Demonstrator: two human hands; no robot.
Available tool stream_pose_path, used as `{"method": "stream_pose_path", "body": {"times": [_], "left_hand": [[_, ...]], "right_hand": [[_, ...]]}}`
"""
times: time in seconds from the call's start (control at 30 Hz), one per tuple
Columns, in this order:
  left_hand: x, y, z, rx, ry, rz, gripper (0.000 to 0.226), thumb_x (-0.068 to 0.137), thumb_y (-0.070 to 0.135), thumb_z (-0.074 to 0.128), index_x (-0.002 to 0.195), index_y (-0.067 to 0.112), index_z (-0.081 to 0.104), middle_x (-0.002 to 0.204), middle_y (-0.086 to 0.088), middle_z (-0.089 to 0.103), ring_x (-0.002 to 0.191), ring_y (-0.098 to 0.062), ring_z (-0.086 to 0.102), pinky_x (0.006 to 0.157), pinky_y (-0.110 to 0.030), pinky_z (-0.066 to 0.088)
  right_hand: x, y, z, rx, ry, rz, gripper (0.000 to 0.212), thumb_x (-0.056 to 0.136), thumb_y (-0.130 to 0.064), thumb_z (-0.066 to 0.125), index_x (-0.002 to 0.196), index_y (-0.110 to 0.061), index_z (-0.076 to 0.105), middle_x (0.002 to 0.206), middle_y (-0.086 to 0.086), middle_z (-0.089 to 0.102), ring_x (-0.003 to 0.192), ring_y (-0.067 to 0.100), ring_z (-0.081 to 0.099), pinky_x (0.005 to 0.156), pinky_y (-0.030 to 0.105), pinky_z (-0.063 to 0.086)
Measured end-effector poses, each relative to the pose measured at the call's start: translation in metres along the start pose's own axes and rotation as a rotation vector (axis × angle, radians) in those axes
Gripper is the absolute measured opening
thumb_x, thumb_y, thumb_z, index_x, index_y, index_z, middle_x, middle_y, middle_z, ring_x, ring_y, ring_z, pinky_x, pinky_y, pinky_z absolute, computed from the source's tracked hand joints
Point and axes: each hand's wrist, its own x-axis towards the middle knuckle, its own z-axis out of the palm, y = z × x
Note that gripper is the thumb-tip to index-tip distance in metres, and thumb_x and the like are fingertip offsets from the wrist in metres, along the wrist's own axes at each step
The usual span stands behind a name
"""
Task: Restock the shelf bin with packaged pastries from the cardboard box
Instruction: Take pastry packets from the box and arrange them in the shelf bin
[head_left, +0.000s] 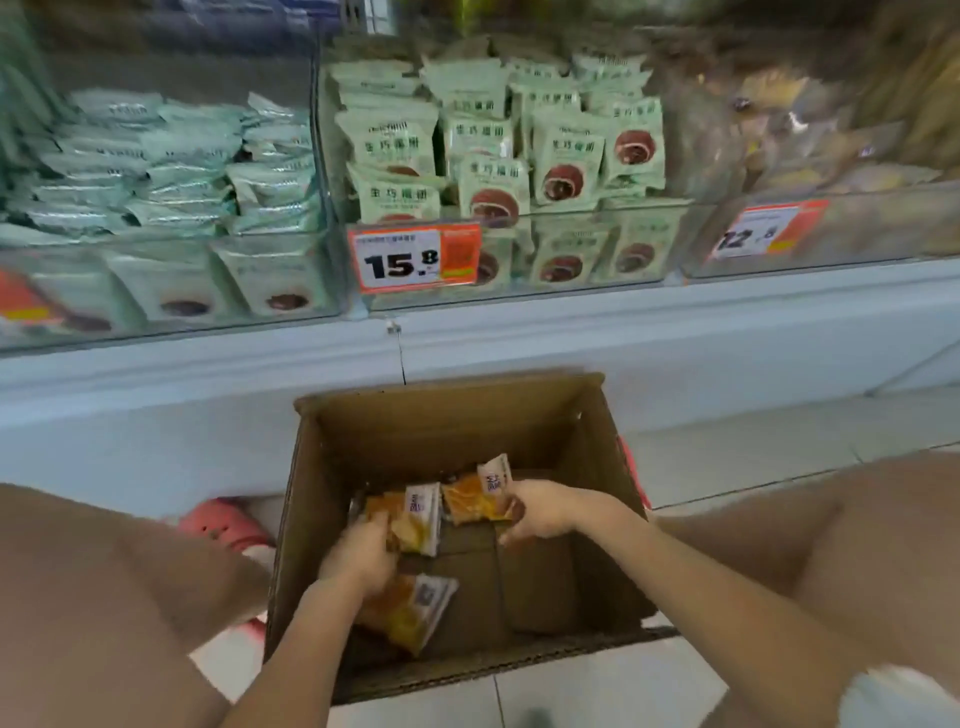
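Single head cam w/ wide-angle lens looked fwd and steeply down from just above the cardboard box (457, 415) on the floor, close over both forearms, w/ the shelf bin (519, 228) front filling the upper frame, edges blurred.

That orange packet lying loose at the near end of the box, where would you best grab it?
Probably by the white sealed end of the orange packet, coming straight down from above: it lies flat on the cardboard box floor, and that flat edge points toward open space.
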Motion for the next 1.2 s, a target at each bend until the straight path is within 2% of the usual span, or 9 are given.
{"method": "stream_pose_path", "body": {"times": [0.1, 0.27, 0.43, 0.53, 0.73, 0.93, 1.03, 1.13, 1.2], "left_hand": [[-0.004, -0.019, 0.020, 0.008, -0.063, -0.002, 0.046, 0.097, 0.024, 0.045, 0.142, 0.024, 0.033, 0.144, -0.004, 0.038, 0.122, -0.022, 0.046, 0.095, -0.032, 0.043], [0.003, -0.030, 0.032, -0.220, 0.013, -0.056, 0.049, 0.097, 0.025, 0.048, 0.143, 0.025, 0.033, 0.145, 0.000, 0.037, 0.123, -0.020, 0.046, 0.097, -0.032, 0.045], [0.003, -0.042, 0.039, -0.350, 0.057, -0.125, 0.044, 0.096, 0.022, 0.050, 0.139, 0.016, 0.040, 0.140, -0.009, 0.042, 0.124, -0.025, 0.046, 0.101, -0.034, 0.040], [-0.001, -0.043, 0.041, -0.368, 0.041, -0.144, 0.044, 0.096, 0.019, 0.050, 0.138, 0.016, 0.040, 0.139, -0.009, 0.042, 0.123, -0.026, 0.047, 0.099, -0.034, 0.041], [-0.001, -0.040, 0.040, -0.385, 0.021, -0.155, 0.042, 0.096, 0.018, 0.050, 0.137, 0.015, 0.042, 0.139, -0.008, 0.043, 0.121, -0.026, 0.049, 0.098, -0.036, 0.044], [-0.003, -0.038, 0.036, -0.409, 0.033, -0.171, 0.041, 0.095, 0.016, 0.051, 0.135, 0.015, 0.044, 0.136, -0.007, 0.044, 0.119, -0.025, 0.050, 0.096, -0.038, 0.047], [-0.001, -0.027, 0.030, -0.454, 0.068, -0.129, 0.037, 0.095, 0.016, 0.051, 0.132, 0.016, 0.047, 0.133, -0.005, 0.047, 0.117, -0.022, 0.051, 0.089, -0.029, 0.045], [0.003, -0.008, 0.020, -0.663, 0.073, -0.148, 0.043, 0.092, 0.024, 0.059, 0.133, 0.019, 0.046, 0.132, -0.002, 0.050, 0.121, -0.019, 0.049, 0.089, -0.026, 0.042], [0.000, 0.009, 0.012, -0.888, 0.016, -0.181, 0.056, 0.086, 0.043, 0.064, 0.134, 0.021, 0.044, 0.130, 0.002, 0.050, 0.120, -0.016, 0.048, 0.092, -0.029, 0.040]], "right_hand": [[0.031, 0.013, 0.020, 0.071, 0.026, 0.159, 0.074, 0.085, -0.031, 0.067, 0.145, -0.013, 0.029, 0.148, 0.009, 0.037, 0.132, 0.026, 0.040, 0.106, 0.034, 0.038], [0.072, 0.033, 0.040, 0.342, 0.183, 0.384, 0.072, 0.085, -0.027, 0.069, 0.142, -0.008, 0.030, 0.146, 0.014, 0.038, 0.132, 0.029, 0.040, 0.103, 0.036, 0.039], [0.108, 0.040, 0.048, 0.584, 0.218, 0.478, 0.083, 0.083, -0.032, 0.071, 0.146, -0.010, 0.022, 0.149, 0.013, 0.033, 0.136, 0.031, 0.035, 0.109, 0.041, 0.035], [0.123, 0.039, 0.049, 0.680, 0.224, 0.473, 0.088, 0.081, -0.023, 0.073, 0.147, -0.007, 0.018, 0.146, 0.013, 0.037, 0.134, 0.030, 0.037, 0.107, 0.040, 0.035], [0.137, 0.034, 0.061, 0.876, 0.284, 0.480, 0.052, 0.086, -0.014, 0.067, 0.134, -0.010, 0.047, 0.136, 0.012, 0.052, 0.126, 0.028, 0.048, 0.101, 0.041, 0.042], [0.120, 0.027, 0.069, 0.922, 0.403, 0.350, 0.044, 0.094, -0.019, 0.055, 0.136, -0.012, 0.045, 0.136, 0.009, 0.052, 0.121, 0.028, 0.051, 0.095, 0.040, 0.046], [0.087, 0.024, 0.058, 0.797, 0.486, 0.185, 0.038, 0.096, -0.018, 0.051, 0.133, -0.010, 0.047, 0.131, 0.008, 0.054, 0.116, 0.025, 0.053, 0.085, 0.031, 0.046], [0.044, 0.024, 0.037, 0.767, 0.471, 0.078, 0.034, 0.097, -0.023, 0.050, 0.129, -0.014, 0.050, 0.122, 0.003, 0.059, 0.104, 0.016, 0.058, 0.074, 0.022, 0.049], [0.016, 0.018, 0.022, 0.808, 0.387, -0.024, 0.026, 0.097, -0.027, 0.049, 0.121, -0.020, 0.054, 0.111, -0.002, 0.064, 0.093, 0.009, 0.062, 0.073, 0.021, 0.052]]}}
